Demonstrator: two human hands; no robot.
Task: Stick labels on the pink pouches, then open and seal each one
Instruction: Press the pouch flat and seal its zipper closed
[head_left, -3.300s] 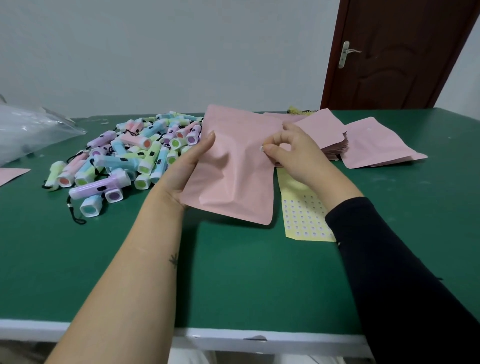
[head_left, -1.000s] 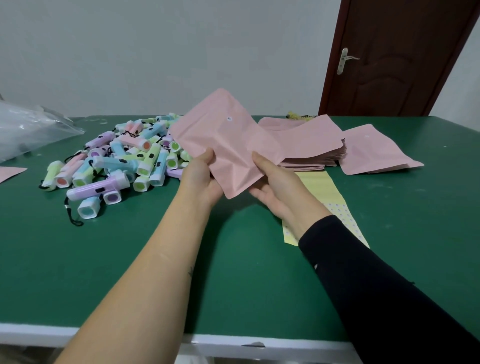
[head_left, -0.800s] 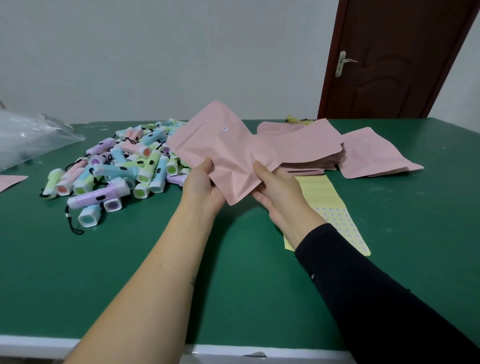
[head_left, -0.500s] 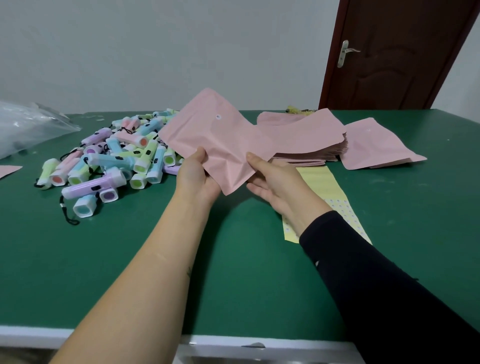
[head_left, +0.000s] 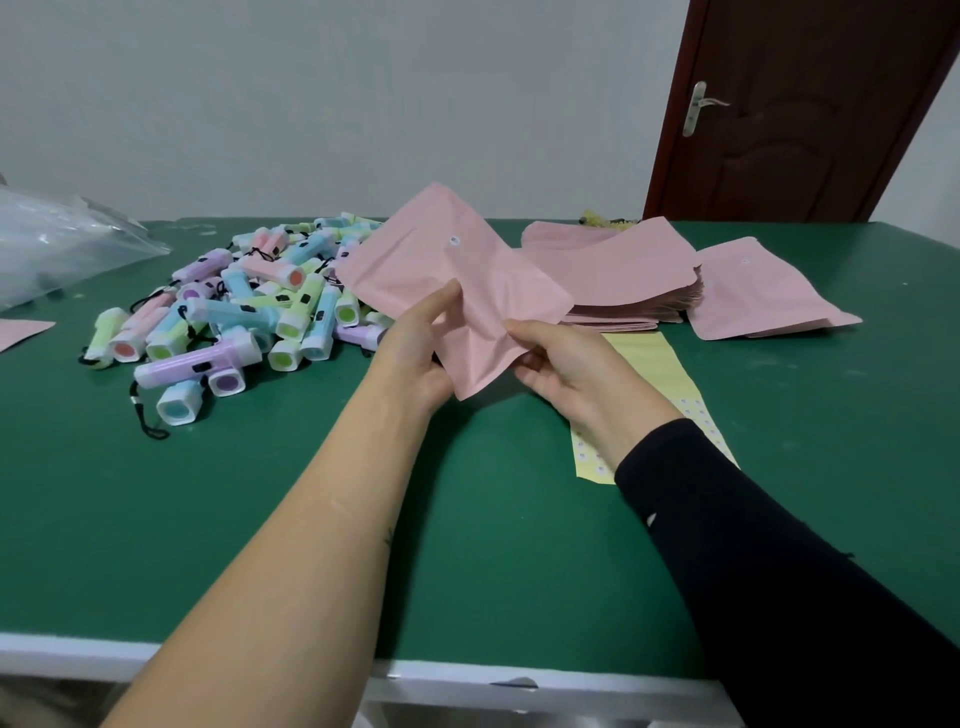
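Note:
I hold one pink pouch (head_left: 457, 275) tilted above the green table, with a small round white label (head_left: 454, 239) stuck near its far end. My left hand (head_left: 421, 345) pinches the pouch's near edge from the left. My right hand (head_left: 563, 364) pinches the same edge from the right, thumb on top. Behind it lies a stack of pink pouches (head_left: 623, 280), and a single pouch (head_left: 753, 296) with a small label lies to their right. A yellow label sheet (head_left: 654, 364) lies flat under my right wrist, partly hidden.
A heap of pastel toy flashlights (head_left: 234, 312) with black cords covers the table's left middle. A clear plastic bag (head_left: 57, 244) lies at far left, with a pink pouch corner (head_left: 21, 331) below it. The table's white front edge (head_left: 156, 654) is near me. A brown door (head_left: 810, 104) stands behind.
Earlier my right fingers pressed a label onto the flat pouch. Since then both hands lifted and tilted it and shifted to its near edge; the left thumb now rises over that edge.

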